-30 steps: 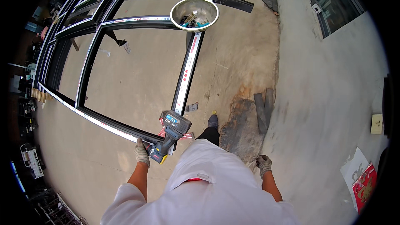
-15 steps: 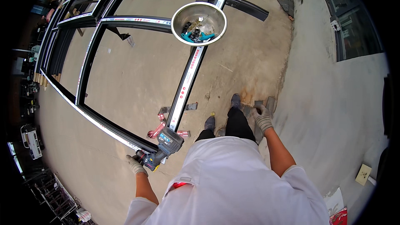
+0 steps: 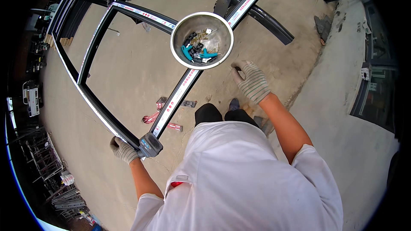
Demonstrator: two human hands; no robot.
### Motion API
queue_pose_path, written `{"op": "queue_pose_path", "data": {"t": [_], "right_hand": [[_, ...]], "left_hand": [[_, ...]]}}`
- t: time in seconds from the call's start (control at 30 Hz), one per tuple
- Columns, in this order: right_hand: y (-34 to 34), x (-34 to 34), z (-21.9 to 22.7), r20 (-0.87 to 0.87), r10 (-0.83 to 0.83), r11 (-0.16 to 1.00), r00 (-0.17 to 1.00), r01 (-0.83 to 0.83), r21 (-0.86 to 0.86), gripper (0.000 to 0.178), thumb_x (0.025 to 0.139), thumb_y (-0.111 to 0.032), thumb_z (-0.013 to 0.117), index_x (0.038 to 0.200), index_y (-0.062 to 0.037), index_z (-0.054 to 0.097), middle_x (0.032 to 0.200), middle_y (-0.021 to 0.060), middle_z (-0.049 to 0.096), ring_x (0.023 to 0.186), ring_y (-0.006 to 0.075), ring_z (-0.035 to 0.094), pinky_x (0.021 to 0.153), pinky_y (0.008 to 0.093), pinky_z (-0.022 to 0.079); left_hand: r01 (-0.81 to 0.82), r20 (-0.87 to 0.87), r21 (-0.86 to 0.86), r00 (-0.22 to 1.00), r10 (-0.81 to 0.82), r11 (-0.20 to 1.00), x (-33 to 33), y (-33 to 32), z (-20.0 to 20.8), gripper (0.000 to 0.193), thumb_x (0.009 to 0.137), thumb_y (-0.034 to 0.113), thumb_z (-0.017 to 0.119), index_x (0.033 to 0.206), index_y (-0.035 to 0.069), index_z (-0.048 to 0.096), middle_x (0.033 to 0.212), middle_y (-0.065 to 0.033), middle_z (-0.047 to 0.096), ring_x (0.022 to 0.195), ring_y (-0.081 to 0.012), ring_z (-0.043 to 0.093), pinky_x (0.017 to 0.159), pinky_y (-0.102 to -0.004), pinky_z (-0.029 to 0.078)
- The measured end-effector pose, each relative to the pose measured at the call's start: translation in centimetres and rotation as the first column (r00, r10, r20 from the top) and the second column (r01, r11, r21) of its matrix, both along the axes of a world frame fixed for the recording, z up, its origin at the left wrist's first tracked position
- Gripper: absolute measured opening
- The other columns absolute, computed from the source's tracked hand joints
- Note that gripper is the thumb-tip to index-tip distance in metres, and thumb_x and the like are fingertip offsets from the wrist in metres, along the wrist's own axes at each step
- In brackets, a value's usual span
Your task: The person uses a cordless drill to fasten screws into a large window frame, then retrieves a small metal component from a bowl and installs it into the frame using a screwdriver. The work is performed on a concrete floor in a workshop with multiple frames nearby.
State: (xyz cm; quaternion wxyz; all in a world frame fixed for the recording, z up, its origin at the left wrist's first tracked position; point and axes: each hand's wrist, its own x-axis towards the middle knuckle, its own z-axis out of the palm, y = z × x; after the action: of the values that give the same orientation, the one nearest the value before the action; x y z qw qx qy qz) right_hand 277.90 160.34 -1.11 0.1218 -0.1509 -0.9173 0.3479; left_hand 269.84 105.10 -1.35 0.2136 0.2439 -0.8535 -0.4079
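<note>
L hand (image 3: 122,149) grip holds drill (image 3: 148,144); R hand (image 3: 252,82) half-open nr steel bowl (image 3: 176,53), white-labelled frame bar (image 3: 175,99)

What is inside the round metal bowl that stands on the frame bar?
The metal bowl holds small hardware: teal-handled pieces, dark parts and pale screw-like bits. Whatever lies beneath this pile is covered. The right hand is near the rim, not inside.

Grey-blue power tool (image 3: 149,145), probably a drill, at the black frame (image 3: 98,107) corner; steel bowl (image 3: 201,40) of fittings.

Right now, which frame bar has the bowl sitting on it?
The taped bar running from the drill up toward the right; the bowl rests on it.
</note>
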Motion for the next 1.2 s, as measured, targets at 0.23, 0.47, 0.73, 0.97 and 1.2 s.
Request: {"op": "queue_pose_path", "data": {"t": [0.23, 0.47, 0.73, 0.97, 1.2], "right_hand": [[1.6, -8.7, 1.4, 0.104, 0.317, 0.943, 0.943, -0.325, 0.074, 0.021, 0.09, -0.017, 0.067, 0.109, -0.0056, 0.068, 0.097, 0.0193, 0.068, 0.096, 0.038, 0.067, 0.088, 0.0481, 0.054], [1.3, -15.0, -1.3, 0.487, 0.42, 0.818, 0.766, -0.552, 0.164, 0.028, 0.089, -0.02, 0.07, 0.115, -0.008, 0.069, 0.105, 0.0169, 0.068, 0.1, 0.0361, 0.067, 0.092, 0.0465, 0.054], [0.0, -19.1, -1.6, 0.701, 0.404, 0.749, 0.588, -0.653, 0.115, 0.023, 0.09, -0.016, 0.067, 0.112, -0.0112, 0.071, 0.115, 0.0164, 0.068, 0.11, 0.0357, 0.069, 0.093, 0.046, 0.056], [1.2, -20.7, -1.1, 0.727, 0.533, 0.575, 0.433, -0.816, 0.065, 0.026, 0.098, -0.017, 0.058, 0.119, -0.0158, 0.073, 0.122, 0.014, 0.069, 0.114, 0.0332, 0.069, 0.096, 0.0444, 0.056], [2.6, -20.2, -4.5, 0.603, 0.6, 0.534, 0.525, -0.825, 0.186, 0.024, 0.098, -0.022, 0.058, 0.113, -0.0134, 0.074, 0.114, 0.0163, 0.071, 0.108, 0.034, 0.07, 0.093, 0.0445, 0.057]], "left_hand": [[0.306, 0.051, 0.101, 0.949, -0.312, 0.947, -3.5, 14.3, -0.9, 0.016, 0.101, 0.012, 0.064, 0.112, 0.001, 0.067, 0.099, -0.004, 0.068, 0.09, -0.0132, 0.061, 0.084, -0.0309, 0.051], [0.499, 0.051, 0.347, 0.836, -0.547, 0.794, -11.1, 26.3, -2.6, 0.014, 0.099, 0.01, 0.065, 0.109, 0.002, 0.069, 0.094, -0.0026, 0.067, 0.081, -0.0096, 0.061, 0.075, -0.0275, 0.051], [0.683, 0.017, 0.263, 0.703, -0.711, 0.682, -16.9, 34.0, -0.5, 0.012, 0.096, 0.008, 0.068, 0.105, 0.0, 0.071, 0.093, -0.0077, 0.068, 0.081, -0.0132, 0.064, 0.077, -0.0286, 0.054], [0.743, -0.026, 0.161, 0.661, -0.75, 0.649, -17.1, 36.6, 0.0, 0.012, 0.097, 0.007, 0.067, 0.107, 0.001, 0.071, 0.094, -0.0068, 0.07, 0.081, -0.0115, 0.064, 0.078, -0.0282, 0.054], [0.757, 0.065, 0.05, 0.649, -0.758, 0.652, -15.9, 38.2, 0.4, 0.013, 0.096, 0.007, 0.069, 0.107, 0.001, 0.071, 0.095, -0.0063, 0.067, 0.081, -0.0118, 0.062, 0.077, -0.0283, 0.053]]}}
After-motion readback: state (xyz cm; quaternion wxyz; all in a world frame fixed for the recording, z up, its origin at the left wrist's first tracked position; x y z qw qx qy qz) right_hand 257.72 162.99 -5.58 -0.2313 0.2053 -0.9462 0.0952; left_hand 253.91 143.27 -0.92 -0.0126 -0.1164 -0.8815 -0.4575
